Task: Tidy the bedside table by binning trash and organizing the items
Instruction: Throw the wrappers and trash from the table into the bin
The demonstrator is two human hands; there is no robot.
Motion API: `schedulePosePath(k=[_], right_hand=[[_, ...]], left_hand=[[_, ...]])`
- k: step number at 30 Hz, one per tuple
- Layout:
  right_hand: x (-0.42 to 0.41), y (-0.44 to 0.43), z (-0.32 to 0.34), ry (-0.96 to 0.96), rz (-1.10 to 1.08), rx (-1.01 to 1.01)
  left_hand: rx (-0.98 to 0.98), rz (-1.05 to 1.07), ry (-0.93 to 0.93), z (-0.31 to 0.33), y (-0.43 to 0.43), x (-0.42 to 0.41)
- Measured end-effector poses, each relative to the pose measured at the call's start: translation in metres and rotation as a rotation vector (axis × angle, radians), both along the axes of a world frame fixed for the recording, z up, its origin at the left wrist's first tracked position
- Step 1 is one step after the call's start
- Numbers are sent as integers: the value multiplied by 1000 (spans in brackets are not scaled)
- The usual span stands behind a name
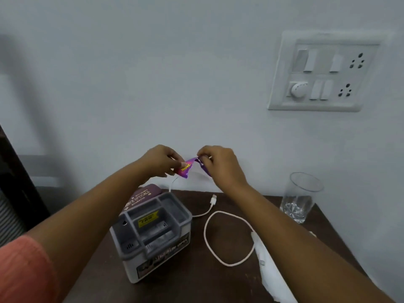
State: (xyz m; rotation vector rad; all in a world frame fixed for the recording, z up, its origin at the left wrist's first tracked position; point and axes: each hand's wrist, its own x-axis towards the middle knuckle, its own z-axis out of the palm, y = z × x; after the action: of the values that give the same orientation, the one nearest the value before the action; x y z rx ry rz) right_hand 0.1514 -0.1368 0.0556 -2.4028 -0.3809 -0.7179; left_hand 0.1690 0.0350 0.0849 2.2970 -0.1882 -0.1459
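Purple and glossy, the crumpled wrapper (pixel 189 168) hangs in the air above the back edge of the dark wooden table (pixel 218 285). Its long axis runs left to right between the two hands, and a pink-and-yellow panel reads "MORE". The left hand (pixel 160 160) pinches its left end and the right hand (pixel 218 165) pinches its right end, the hands close together. Below sits a grey plastic organizer (pixel 153 235) with box-shaped compartments, "OPEL" on its front and a yellow price sticker too blurred to read. Behind it a maroon glasses case (pixel 142 196) shows "OPTICALS". A white cable (pixel 218 237) loops beside crumpled white paper (pixel 269 270), and a clear faceted glass (pixel 301 197) stands upright at the right.
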Motion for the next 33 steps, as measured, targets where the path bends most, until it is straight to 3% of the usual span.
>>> schedulePosePath(k=[5, 12, 14, 18, 23, 25, 27, 30, 33], right_hand=[[-49, -32, 44, 62, 16, 270], [-212, -111, 49, 290, -18, 1030], [-264, -137, 37, 288, -83, 1049], [-354, -190, -2, 239, -282, 844], [-423, -246, -61, 312, -469, 833], [-439, -265, -94, 329, -570, 708], [-449, -280, -129, 397, -703, 541], [-459, -290, -173, 560, -731, 425], [-463, -289, -197, 541, -763, 310]], left_hand=[[-376, 37, 6, 27, -37, -57], [-733, -245, 78, -5, -145, -174], [-796, -326, 131, -26, -179, -211], [-854, -466, 405, -74, -242, -287], [-642, -542, 407, -128, -306, -342], [-516, -526, 390, -149, -325, -352], [-337, -537, 346, -171, -337, -359], [-42, -688, 278, -192, -338, -367], [279, -861, 132, -204, -330, -370]])
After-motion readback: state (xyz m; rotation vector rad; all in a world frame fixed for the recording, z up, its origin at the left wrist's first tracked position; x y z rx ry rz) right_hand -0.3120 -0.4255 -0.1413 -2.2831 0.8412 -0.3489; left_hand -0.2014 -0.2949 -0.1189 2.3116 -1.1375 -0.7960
